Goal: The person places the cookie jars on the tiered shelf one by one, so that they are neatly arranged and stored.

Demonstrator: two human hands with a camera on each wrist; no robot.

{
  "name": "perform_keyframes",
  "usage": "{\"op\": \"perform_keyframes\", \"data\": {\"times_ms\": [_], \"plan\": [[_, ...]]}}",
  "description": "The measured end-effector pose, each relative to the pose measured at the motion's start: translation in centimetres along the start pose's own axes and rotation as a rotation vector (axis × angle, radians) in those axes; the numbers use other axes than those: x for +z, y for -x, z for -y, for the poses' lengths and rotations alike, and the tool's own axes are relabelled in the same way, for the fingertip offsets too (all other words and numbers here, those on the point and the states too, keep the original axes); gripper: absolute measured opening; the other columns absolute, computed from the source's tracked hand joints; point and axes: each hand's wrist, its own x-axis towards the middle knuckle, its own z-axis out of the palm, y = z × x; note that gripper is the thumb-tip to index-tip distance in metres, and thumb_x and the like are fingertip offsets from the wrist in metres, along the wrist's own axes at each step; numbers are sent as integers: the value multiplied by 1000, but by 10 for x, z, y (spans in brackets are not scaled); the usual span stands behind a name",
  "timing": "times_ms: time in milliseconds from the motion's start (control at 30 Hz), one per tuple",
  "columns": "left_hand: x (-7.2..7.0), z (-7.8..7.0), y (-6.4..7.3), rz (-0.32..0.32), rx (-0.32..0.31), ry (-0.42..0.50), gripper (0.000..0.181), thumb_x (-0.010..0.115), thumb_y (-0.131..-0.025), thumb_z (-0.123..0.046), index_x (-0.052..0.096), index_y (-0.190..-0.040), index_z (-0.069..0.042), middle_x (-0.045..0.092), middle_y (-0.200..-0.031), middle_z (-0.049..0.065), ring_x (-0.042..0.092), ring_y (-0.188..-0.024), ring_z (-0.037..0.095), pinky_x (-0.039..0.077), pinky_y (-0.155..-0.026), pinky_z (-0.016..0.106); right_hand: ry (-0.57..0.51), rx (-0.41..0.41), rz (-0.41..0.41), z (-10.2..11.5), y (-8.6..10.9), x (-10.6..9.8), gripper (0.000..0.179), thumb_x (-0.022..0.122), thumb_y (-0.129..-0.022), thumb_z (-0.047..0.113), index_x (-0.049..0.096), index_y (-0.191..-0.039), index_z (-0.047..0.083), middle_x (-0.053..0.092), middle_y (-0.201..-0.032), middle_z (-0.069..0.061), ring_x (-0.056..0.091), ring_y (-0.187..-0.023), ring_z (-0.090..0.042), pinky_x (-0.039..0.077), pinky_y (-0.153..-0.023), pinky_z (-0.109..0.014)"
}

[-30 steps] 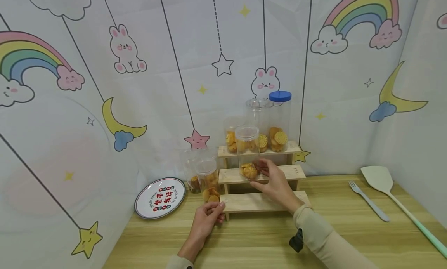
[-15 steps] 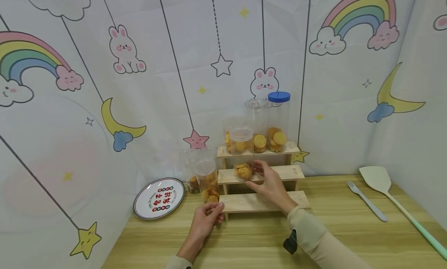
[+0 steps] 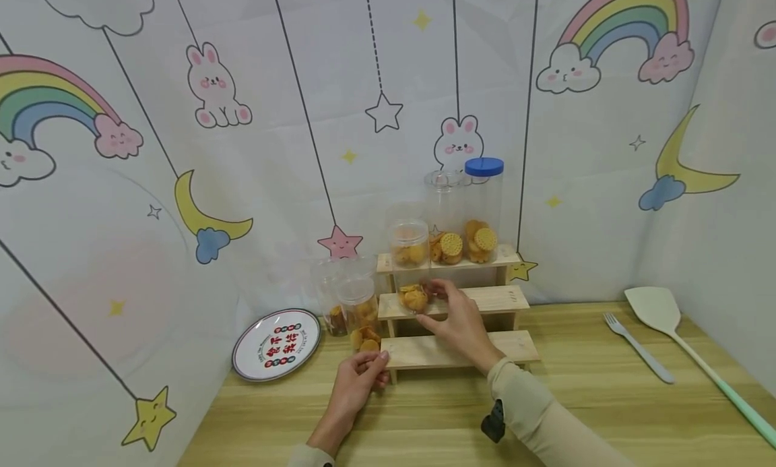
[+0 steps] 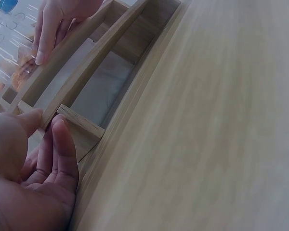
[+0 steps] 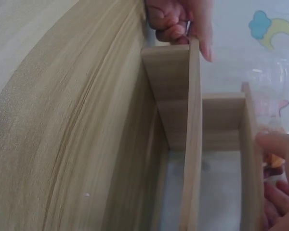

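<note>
Wood-grained and pale, the bench (image 3: 424, 423) fills the lower frame and carries a three-step stand (image 3: 457, 351) at centre, its tiers probably meant to keep rear jars visible above front ones. On the top step stand a blue-lidded jar (image 3: 485, 207) and a clear tall jar (image 3: 445, 207). The right hand (image 3: 459, 322), near centre, curls thumb and fingers round the base of a shorter clear jar (image 3: 412, 275), upright at the middle step's left end; whether its base bears fully there I cannot tell. The left hand (image 3: 359, 378), lower centre, pinches the bottom step's left corner, seemingly to steady it. Small golden snacks (image 3: 414, 297) cover only the held jar's bottom; round biscuits (image 3: 483, 241) sit low under the blue lid.
</note>
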Motion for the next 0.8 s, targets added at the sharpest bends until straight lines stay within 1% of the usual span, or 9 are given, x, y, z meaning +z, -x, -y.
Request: {"op": "perform_keyframes", "data": {"times_ms": [167, 267, 367, 433, 500, 567, 667, 733, 800], "plan": [[0, -2, 0, 1, 3, -6, 42, 74, -106, -28, 68, -124, 9, 76, -84, 3, 70, -73, 9, 63, -68, 21, 5, 3, -1, 1, 0, -1, 77, 95, -86, 25, 56, -149, 5, 71, -141, -18, 67, -132, -37, 54, -114, -57], [0, -2, 0, 0, 0, -9, 42, 74, -106, -28, 68, -124, 9, 75, -84, 2, 70, -73, 9, 63, -68, 21, -10, 8, 14, 0, 0, -1, 79, 94, -87, 27, 54, -151, 5, 69, -144, -18, 66, -134, -38, 52, -116, -58], [0, -1, 1, -3, -5, -11, 41, 74, -106, -28, 68, -124, 9, 75, -83, 1, 71, -73, 9, 63, -68, 21, -75, 16, 33, -2, 3, -6, 80, 92, -89, 30, 51, -153, 6, 65, -149, -18, 62, -139, -38, 51, -119, -57], [-1, -1, 2, -6, -8, -12, 41, 74, -106, -28, 68, -124, 9, 75, -83, 1, 71, -73, 9, 63, -68, 21, -135, 14, 31, -5, 7, -13, 76, 90, -93, 30, 51, -154, 6, 63, -151, -16, 61, -141, -37, 51, -120, -55], [-1, -1, 2, -6, -9, -14, 41, 74, -106, -28, 68, -124, 9, 76, -84, 2, 71, -72, 10, 63, -67, 21, -193, 4, 6, -10, 13, -22, 69, 86, -96, 27, 52, -153, 6, 63, -151, -16, 61, -141, -36, 53, -118, -53], [0, -1, 1, -4, -10, -16, 42, 74, -106, -29, 69, -125, 8, 76, -84, 2, 71, -73, 9, 63, -68, 21, -243, -9, -28, -16, 20, -35, 60, 81, -100, 24, 54, -151, 7, 66, -147, -15, 64, -136, -33, 57, -114, -48], [0, -1, 1, -1, -6, -17, 44, 74, -106, -30, 68, -126, 8, 76, -85, 2, 71, -73, 9, 63, -68, 21, -285, -16, -87, -30, 32, -58, 46, 75, -105, 20, 59, -146, 6, 70, -133, -15, 70, -121, -24, 62, -101, -31], [0, -1, 0, -1, -5, -16, 43, 74, -106, -30, 68, -126, 8, 76, -85, 2, 71, -74, 9, 63, -68, 21, -295, 13, -103, -42, 40, -76, 41, 73, -106, 20, 61, -143, 7, 71, -124, -14, 71, -109, -14, 61, -91, -21], [-1, -1, 1, -6, -4, -19, 43, 74, -106, -29, 68, -126, 8, 76, -85, 2, 71, -74, 9, 63, -68, 21, -287, 69, -99, -55, 50, -94, 39, 71, -108, 23, 62, -141, 6, 69, -118, -13, 70, -100, -9, 59, -84, -15]]}}
